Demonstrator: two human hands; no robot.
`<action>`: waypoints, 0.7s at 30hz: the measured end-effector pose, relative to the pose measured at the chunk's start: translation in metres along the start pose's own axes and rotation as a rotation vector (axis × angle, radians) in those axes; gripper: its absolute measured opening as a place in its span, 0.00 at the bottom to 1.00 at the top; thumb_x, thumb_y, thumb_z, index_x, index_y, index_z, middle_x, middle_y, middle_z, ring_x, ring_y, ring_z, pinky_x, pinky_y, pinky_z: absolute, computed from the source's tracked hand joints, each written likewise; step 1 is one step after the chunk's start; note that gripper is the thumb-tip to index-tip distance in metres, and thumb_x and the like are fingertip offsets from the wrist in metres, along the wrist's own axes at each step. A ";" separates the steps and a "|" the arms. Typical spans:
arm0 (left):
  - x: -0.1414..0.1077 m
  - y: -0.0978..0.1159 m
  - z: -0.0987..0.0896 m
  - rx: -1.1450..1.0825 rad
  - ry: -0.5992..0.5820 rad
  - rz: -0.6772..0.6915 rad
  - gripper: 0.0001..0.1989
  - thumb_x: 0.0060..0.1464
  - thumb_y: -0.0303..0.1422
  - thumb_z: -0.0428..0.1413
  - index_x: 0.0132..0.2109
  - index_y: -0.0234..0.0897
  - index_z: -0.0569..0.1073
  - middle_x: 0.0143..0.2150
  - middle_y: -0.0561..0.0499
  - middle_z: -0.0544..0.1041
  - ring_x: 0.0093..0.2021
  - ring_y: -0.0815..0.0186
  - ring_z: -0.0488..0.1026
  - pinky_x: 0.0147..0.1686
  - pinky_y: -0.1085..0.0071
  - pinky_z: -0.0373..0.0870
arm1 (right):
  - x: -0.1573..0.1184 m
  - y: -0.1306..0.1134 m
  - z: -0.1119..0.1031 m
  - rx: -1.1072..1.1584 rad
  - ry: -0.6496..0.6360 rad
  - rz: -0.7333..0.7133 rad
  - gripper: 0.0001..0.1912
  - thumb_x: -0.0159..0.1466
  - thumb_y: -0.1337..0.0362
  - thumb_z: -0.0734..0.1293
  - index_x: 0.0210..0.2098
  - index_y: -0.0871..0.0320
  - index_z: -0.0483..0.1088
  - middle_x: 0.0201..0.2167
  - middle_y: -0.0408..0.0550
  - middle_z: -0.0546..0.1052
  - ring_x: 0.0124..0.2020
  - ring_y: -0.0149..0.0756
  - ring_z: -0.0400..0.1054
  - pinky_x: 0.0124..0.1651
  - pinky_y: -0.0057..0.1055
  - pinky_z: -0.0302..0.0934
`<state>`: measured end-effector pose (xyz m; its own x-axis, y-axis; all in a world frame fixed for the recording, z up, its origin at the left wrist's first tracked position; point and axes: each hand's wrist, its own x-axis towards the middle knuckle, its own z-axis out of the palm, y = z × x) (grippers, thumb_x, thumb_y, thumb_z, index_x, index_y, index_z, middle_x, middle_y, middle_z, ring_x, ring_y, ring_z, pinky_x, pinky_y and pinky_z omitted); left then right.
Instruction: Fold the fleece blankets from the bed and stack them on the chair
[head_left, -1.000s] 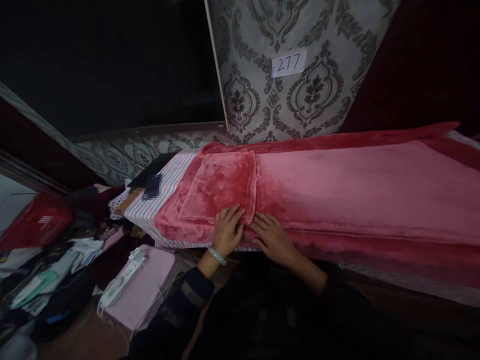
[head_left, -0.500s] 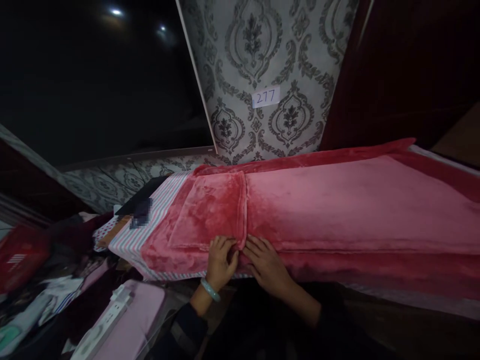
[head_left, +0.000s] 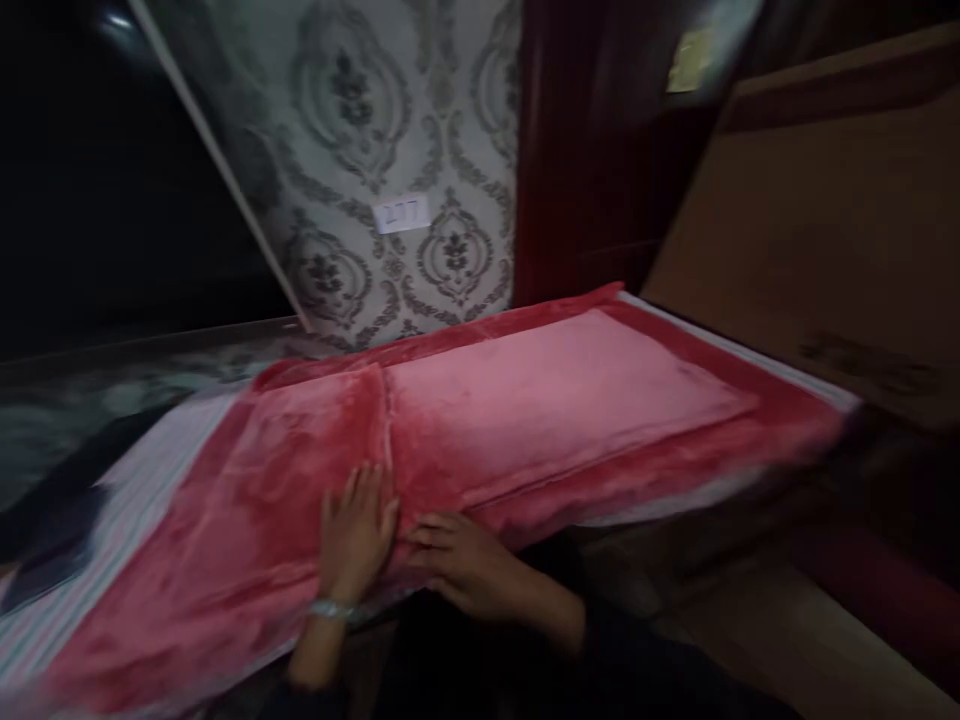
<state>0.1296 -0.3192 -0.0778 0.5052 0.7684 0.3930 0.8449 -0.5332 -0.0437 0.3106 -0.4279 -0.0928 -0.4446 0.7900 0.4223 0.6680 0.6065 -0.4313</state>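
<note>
A plush red and pink cloth (head_left: 555, 390) lies spread over a striped cloth (head_left: 150, 500). Its left part is folded over, with the fold's edge running just beside my hands. My left hand (head_left: 356, 535) rests flat on the folded part, fingers apart, a pale bracelet round the wrist. Close to the right of the edge, my right hand (head_left: 469, 565) touches the plush cloth near its front side, its fingers spread a little and holding nothing that shows. The picture is blurred by motion.
Behind the cloth stand a patterned wall with a paper label (head_left: 403, 213) and a large dark screen (head_left: 112, 200) at the left. A brown cardboard panel (head_left: 825, 220) leans at the right. Dark items lie at the left edge.
The view has turned to the right, bringing in the cardboard panel. My left hand has gone from curled fingers at the fold's corner to lying flat on the folded part.
</note>
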 end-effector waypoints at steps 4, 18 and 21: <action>0.004 -0.007 0.004 -0.013 0.060 0.054 0.31 0.65 0.39 0.38 0.63 0.25 0.72 0.63 0.31 0.73 0.66 0.44 0.67 0.62 0.40 0.60 | -0.014 0.025 -0.042 0.000 0.241 0.090 0.13 0.71 0.66 0.62 0.52 0.57 0.75 0.51 0.51 0.80 0.57 0.36 0.71 0.65 0.38 0.61; -0.004 -0.013 0.024 -0.104 0.265 0.095 0.36 0.59 0.42 0.44 0.73 0.41 0.56 0.59 0.38 0.77 0.59 0.42 0.72 0.58 0.42 0.63 | -0.174 0.168 -0.175 -0.252 1.063 0.817 0.23 0.61 0.64 0.59 0.53 0.60 0.75 0.53 0.57 0.79 0.55 0.45 0.72 0.59 0.47 0.66; -0.003 -0.013 0.024 -0.095 0.241 0.083 0.35 0.60 0.41 0.43 0.73 0.40 0.57 0.60 0.39 0.76 0.60 0.43 0.72 0.59 0.43 0.64 | -0.204 0.187 -0.217 -0.334 1.152 1.081 0.29 0.56 0.66 0.61 0.56 0.65 0.72 0.58 0.61 0.75 0.59 0.47 0.68 0.63 0.46 0.62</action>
<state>0.1215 -0.3064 -0.1006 0.5064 0.6199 0.5994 0.7761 -0.6305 -0.0036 0.6554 -0.4948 -0.0867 0.8553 0.2357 0.4615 0.5170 -0.3285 -0.7905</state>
